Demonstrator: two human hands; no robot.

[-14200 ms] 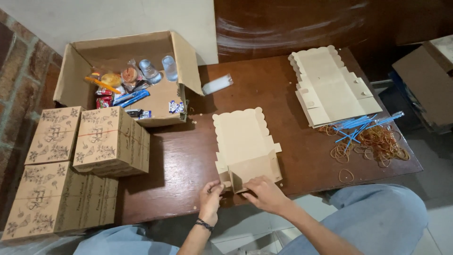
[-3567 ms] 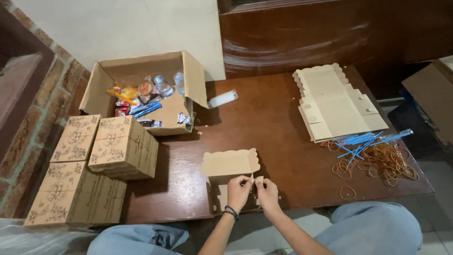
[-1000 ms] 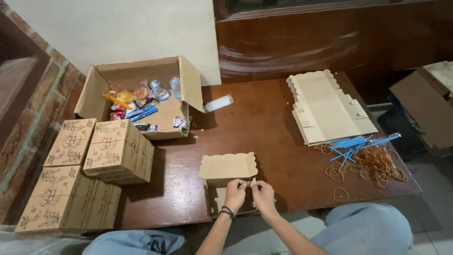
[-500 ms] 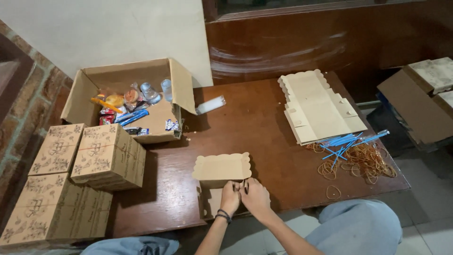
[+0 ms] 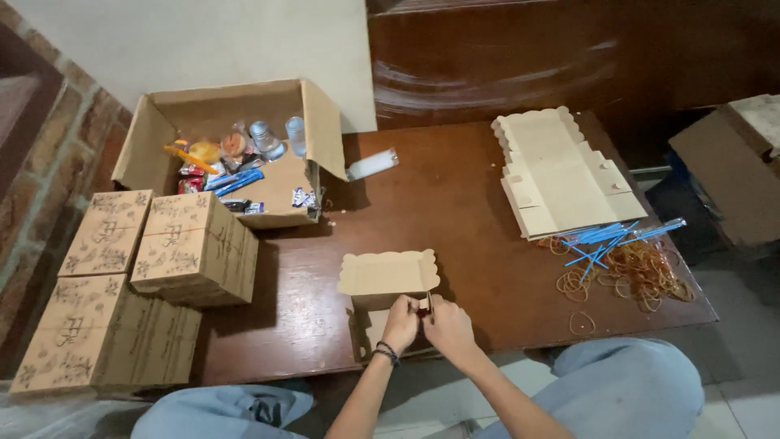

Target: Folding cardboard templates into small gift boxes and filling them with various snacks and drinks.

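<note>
Item: box (image 5: 388, 276), lid up since a second ago. Our left hand (image 5: 400, 323) and right hand (image 5: 448, 328) stay pinched shut on its front flap, folding nearly complete.

A single head-worn camera looks steeply down from above the near edge of a dark wooden table (image 5: 487, 203), facing away from the wearer toward the far wall. It sits high enough to take in the whole tabletop, from the left edge, where printed cardboard boxes (image 5: 146, 268) are stacked, to the right corner. The wearer's left hand (image 5: 400, 321) and right hand (image 5: 447, 327) meet low in the centre, at the near edge, with the knees below. There is no second view.
</note>
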